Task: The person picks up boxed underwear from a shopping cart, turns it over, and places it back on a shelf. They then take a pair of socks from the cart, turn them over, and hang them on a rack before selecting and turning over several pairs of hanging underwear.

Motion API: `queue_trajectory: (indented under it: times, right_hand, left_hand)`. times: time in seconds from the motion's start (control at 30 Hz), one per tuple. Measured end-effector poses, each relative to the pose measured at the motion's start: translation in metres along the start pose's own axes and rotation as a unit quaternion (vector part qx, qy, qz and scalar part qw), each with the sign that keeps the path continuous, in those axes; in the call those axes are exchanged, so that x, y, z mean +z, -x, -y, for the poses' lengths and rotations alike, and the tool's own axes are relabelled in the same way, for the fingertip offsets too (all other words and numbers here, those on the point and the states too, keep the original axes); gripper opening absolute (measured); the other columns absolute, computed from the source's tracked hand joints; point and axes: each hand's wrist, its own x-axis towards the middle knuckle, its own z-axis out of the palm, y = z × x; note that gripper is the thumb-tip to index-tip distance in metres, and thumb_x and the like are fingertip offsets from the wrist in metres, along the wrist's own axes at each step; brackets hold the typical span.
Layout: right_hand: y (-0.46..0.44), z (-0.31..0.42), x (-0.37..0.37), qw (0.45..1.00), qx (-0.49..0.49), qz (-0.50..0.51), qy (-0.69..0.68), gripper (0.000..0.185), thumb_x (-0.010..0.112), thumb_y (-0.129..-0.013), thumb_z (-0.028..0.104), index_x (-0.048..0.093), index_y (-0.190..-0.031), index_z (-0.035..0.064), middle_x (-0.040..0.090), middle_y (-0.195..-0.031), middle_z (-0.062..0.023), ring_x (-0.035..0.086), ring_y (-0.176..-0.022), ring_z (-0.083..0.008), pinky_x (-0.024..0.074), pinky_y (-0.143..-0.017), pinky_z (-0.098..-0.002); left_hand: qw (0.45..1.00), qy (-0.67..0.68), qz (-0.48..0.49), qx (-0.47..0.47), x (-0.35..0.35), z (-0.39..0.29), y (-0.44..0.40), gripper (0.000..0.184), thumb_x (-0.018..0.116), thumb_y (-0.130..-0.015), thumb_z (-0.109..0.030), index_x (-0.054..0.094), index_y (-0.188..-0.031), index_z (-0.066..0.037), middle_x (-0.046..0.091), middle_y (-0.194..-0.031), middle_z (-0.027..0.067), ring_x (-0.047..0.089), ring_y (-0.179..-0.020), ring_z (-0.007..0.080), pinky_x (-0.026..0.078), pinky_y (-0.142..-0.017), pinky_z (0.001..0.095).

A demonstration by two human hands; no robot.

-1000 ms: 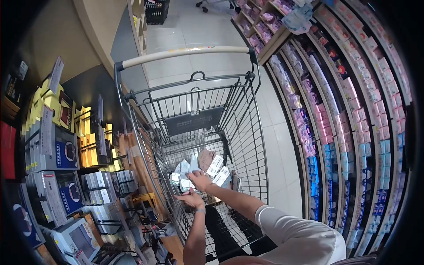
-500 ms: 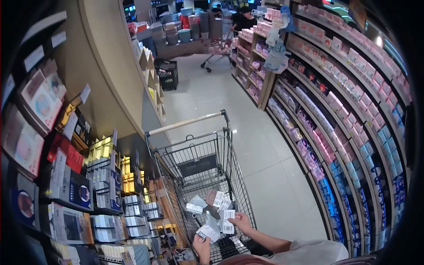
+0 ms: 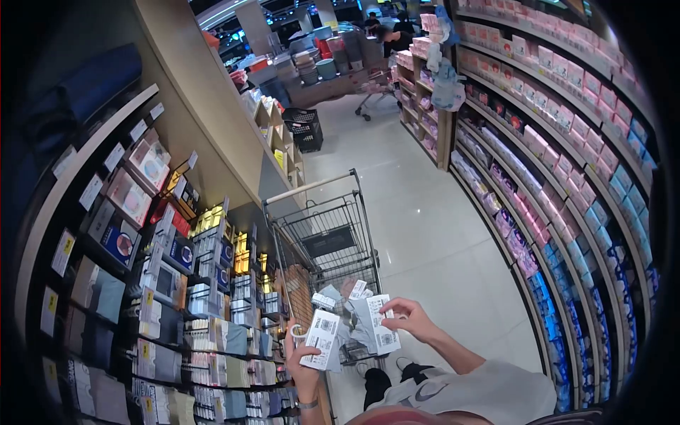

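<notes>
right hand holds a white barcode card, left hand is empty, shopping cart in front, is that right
The left hand is not empty: the head view shows it holding a white barcode card too. The right hand does hold another card, and the shopping cart is in front.

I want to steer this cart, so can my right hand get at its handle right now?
Probably not: the handle is at the cart's far end, with the wire basket in between, and your right hand seems occupied with a white-labelled pack.
</notes>
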Motion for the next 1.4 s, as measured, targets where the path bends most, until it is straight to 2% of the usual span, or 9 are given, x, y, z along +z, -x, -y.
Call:
queue_trajectory:
  times: [0.2,0.3,0.43,0.57,0.77,0.8,0.97,1.1,1.4]
  right_hand:
    - [0.055,0.083,0.063,0.99,0.04,0.138,-0.001,0.071,0.075,-0.085,-0.001,0.04,-0.147,0.005,0.069,-0.12,-0.0147,0.066,-0.106,-0.0147,0.0546,-0.085,-0.0291]
    - [0.083,0.045,0.097,0.995,0.059,0.063,-0.057,0.067,0.073,-0.088,-0.001,0.041,-0.147,0.0054,0.071,-0.116,-0.0131,0.067,-0.102,-0.0139,0.0547,-0.086,-0.0285]
    - [0.125,0.012,0.152,0.995,0.079,0.011,-0.066,0.068,0.071,-0.088,-0.003,0.04,-0.148,0.0053,0.071,-0.114,-0.0132,0.068,-0.099,-0.0144,0.0552,-0.084,-0.0279]
    - [0.156,0.01,0.205,0.998,0.051,-0.001,-0.034,0.053,0.07,-0.091,0.001,0.052,-0.141,0.0046,0.071,-0.11,-0.009,0.066,-0.086,-0.0094,0.0546,-0.072,-0.024]
    - [0.195,0.053,0.233,0.98,0.131,-0.018,-0.152,0.03,0.057,-0.096,0.001,0.064,-0.125,-0.0026,0.069,-0.093,-0.0057,0.051,-0.054,-0.0018,0.0375,-0.044,-0.0155]
    - [0.194,0.027,0.21,0.96,0.13,0.034,-0.244,0.044,0.048,-0.089,-0.002,0.056,-0.132,-0.0075,0.067,-0.113,-0.0172,0.068,-0.079,-0.0111,0.0452,-0.05,-0.0158]
    - [0.217,0.026,0.191,0.79,0.168,0.267,-0.525,0.097,0.048,-0.061,0.0,0.025,-0.154,-0.0089,0.027,-0.157,-0.0314,0.036,-0.145,-0.0391,0.0487,-0.101,-0.0369]
    - [0.24,0.014,0.196,0.748,0.101,0.33,-0.566,0.11,0.05,-0.05,-0.006,0.017,-0.155,-0.0119,0.012,-0.163,-0.0315,0.011,-0.154,-0.0395,0.0159,-0.124,-0.0463]
    - [0.252,0.015,0.206,0.798,-0.032,0.339,-0.497,0.103,0.064,-0.06,-0.002,0.022,-0.153,-0.0026,0.016,-0.158,-0.0276,0.017,-0.148,-0.0361,0.0178,-0.121,-0.0456]
  left_hand:
    - [0.9,0.41,-0.027,-0.144,0.023,-0.041,0.064,0.01,0.055,-0.093,0.001,0.056,-0.098,-0.006,0.044,-0.15,0.0304,0.049,-0.136,0.0382,0.035,-0.115,0.0434]
    - [0.805,0.486,-0.13,-0.315,0.005,-0.074,0.092,0.03,0.055,-0.092,-0.006,0.055,-0.121,-0.008,0.05,-0.144,0.0243,0.051,-0.132,0.0332,0.037,-0.113,0.0423]
    - [0.677,0.684,-0.098,-0.253,-0.041,-0.103,0.137,0.065,0.051,-0.087,-0.015,0.037,-0.149,-0.003,0.048,-0.146,0.0179,0.047,-0.136,0.0295,0.036,-0.115,0.0429]
    - [0.828,0.478,-0.127,-0.265,-0.068,-0.115,0.17,0.065,0.053,-0.095,-0.007,0.028,-0.156,-0.004,0.043,-0.149,0.0165,0.046,-0.136,0.0291,0.034,-0.116,0.0422]
    - [0.832,0.466,-0.2,-0.223,-0.138,-0.131,0.155,0.053,0.045,-0.104,-0.008,0.03,-0.155,-0.006,0.042,-0.152,0.0174,0.044,-0.139,0.0301,0.039,-0.113,0.0439]
    - [0.845,0.453,-0.207,-0.197,-0.152,-0.133,0.15,0.052,0.045,-0.104,-0.009,0.031,-0.154,-0.007,0.042,-0.152,0.0169,0.045,-0.138,0.0302,0.04,-0.112,0.0441]
    - [0.877,0.391,-0.236,-0.149,-0.206,-0.174,0.116,0.052,0.049,-0.104,-0.02,0.034,-0.151,-0.004,0.047,-0.146,0.018,0.05,-0.133,0.0321,0.044,-0.108,0.0455]
    - [0.868,0.405,-0.252,-0.141,-0.222,-0.206,0.096,0.048,0.053,-0.103,-0.026,0.043,-0.143,-0.001,0.053,-0.14,0.0183,0.055,-0.127,0.0301,0.048,-0.104,0.0433]
    - [0.85,0.486,-0.157,-0.128,-0.221,-0.229,0.084,0.049,0.055,-0.103,-0.024,0.042,-0.143,0.001,0.058,-0.134,0.0168,0.062,-0.12,0.0263,0.053,-0.098,0.0406]
